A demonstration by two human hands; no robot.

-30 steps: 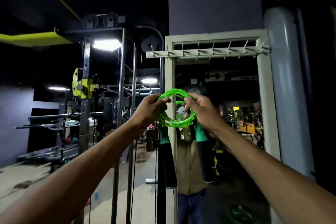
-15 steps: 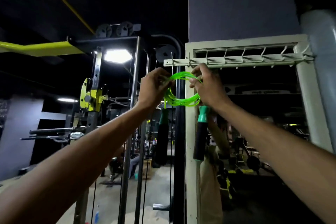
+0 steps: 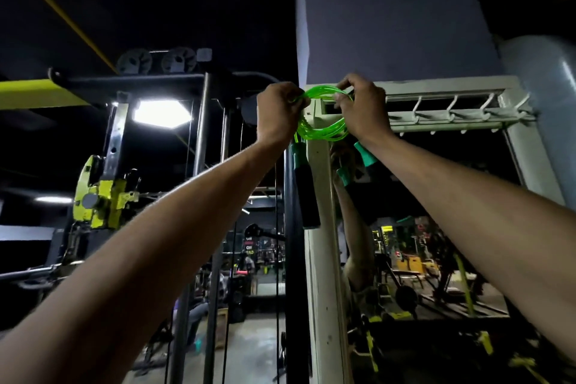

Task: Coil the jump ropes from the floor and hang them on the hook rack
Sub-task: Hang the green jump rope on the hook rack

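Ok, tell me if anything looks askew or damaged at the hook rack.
Nothing stands out. The left hand and right hand hold the green jump rope coiled at the left end of the hook rack; its handles dangle below. Whether it sits on a hook is hidden.

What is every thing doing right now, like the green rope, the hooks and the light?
Bright green plastic jump rope: coiled, held up at the rack's left end, handles dangling.
Left hand: grips the coil's left side.
Right hand: pinches the coil's right side.
White metal hook rack: visible hooks bare.
Hexagonal ceiling light: on.
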